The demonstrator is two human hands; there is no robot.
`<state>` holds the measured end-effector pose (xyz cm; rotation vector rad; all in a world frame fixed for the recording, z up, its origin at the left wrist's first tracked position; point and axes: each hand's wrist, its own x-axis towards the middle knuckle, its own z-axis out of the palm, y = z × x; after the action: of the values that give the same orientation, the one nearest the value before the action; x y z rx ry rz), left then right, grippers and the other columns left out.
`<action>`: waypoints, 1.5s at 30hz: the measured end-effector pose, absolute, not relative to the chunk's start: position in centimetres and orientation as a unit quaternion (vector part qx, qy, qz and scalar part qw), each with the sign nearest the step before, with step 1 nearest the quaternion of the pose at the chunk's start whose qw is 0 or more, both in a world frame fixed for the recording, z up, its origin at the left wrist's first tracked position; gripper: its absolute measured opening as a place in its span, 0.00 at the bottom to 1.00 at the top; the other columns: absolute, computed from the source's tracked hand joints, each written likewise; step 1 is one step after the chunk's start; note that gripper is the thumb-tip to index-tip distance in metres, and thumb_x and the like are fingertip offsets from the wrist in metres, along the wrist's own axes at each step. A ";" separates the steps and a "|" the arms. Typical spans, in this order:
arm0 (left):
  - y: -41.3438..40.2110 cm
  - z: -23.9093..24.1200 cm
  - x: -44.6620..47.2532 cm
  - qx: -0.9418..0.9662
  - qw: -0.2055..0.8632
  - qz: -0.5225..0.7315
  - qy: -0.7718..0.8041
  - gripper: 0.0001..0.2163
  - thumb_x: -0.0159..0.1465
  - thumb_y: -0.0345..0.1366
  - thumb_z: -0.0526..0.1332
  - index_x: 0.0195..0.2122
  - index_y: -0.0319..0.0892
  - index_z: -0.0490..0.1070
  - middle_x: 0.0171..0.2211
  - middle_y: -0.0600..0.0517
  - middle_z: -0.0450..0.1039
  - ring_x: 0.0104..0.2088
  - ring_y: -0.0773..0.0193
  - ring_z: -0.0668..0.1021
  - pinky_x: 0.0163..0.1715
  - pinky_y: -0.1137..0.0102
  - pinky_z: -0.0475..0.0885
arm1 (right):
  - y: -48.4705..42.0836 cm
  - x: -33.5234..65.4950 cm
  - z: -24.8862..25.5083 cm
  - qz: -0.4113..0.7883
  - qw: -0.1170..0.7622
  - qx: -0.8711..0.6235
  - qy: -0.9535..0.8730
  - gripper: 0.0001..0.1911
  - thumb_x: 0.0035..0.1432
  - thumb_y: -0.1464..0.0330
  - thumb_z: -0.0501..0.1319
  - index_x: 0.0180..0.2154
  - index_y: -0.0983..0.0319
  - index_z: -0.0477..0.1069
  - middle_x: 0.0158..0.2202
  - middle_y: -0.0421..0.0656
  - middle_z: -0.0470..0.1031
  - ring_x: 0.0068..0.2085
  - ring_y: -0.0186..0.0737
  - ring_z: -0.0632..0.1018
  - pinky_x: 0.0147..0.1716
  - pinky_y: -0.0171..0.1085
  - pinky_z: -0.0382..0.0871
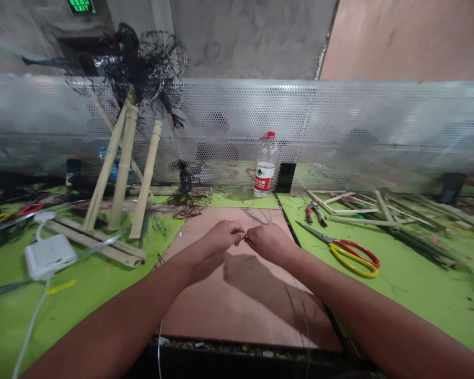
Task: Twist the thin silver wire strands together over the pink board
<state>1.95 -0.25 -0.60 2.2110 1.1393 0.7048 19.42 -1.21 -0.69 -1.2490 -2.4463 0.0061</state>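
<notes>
My left hand (223, 238) and my right hand (269, 241) meet over the pinkish-brown board (229, 310), fingers closed in a pinch. A small pale piece (243, 236) shows between the fingertips; its kind is too small to make out. Below my left forearm a thin shiny wire (159, 347) hangs past the board's front edge. Another thin strand (306, 321) runs down under my right arm; whether either reaches my fingers is hidden. Scissors with red and yellow handles (353, 257) lie to the right of my right hand, blades pointing toward the back left.
Pliers (316, 213) and bamboo strips (359, 221) lie at right. A water bottle (265, 168) and a dark phone (286, 177) stand by the perforated metal screen (229, 116). At left are upright bamboo pieces (122, 173), a black wire tangle (146, 68) and a white adapter (50, 256).
</notes>
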 end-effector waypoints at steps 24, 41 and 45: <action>0.2 0.1 1.4 0.809 0.306 0.299 0.402 0.10 0.55 0.39 0.53 0.22 0.39 0.64 0.19 0.57 0.58 0.21 0.71 0.60 0.21 0.75 0.54 | 0.6 21.8 -0.9 0.627 0.197 -0.322 -0.682 0.14 0.50 0.62 0.61 0.33 0.67 0.70 0.16 0.34 0.60 0.15 0.23 0.57 0.13 0.27 0.46; 0.0 -0.1 1.2 0.823 0.310 0.219 0.423 0.10 0.52 0.40 0.54 0.23 0.38 0.66 0.20 0.56 0.62 0.23 0.69 0.64 0.22 0.75 0.57 | -1.1 20.3 0.8 -0.095 0.098 -0.484 -0.865 0.14 0.57 0.64 0.50 0.33 0.60 0.73 0.32 0.45 0.76 0.33 0.39 0.74 0.29 0.34 0.57; 0.0 -0.4 1.4 0.813 0.313 0.224 0.437 0.09 0.52 0.39 0.53 0.21 0.39 0.65 0.19 0.56 0.61 0.22 0.70 0.63 0.22 0.75 0.56 | -2.3 19.7 1.3 -0.143 0.062 -0.471 -0.868 0.13 0.58 0.67 0.49 0.32 0.62 0.71 0.30 0.48 0.75 0.31 0.41 0.74 0.29 0.34 0.58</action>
<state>1.38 -0.05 -0.43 2.1445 1.1521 0.5903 19.66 -2.29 1.32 -1.4246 -2.6249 -0.4333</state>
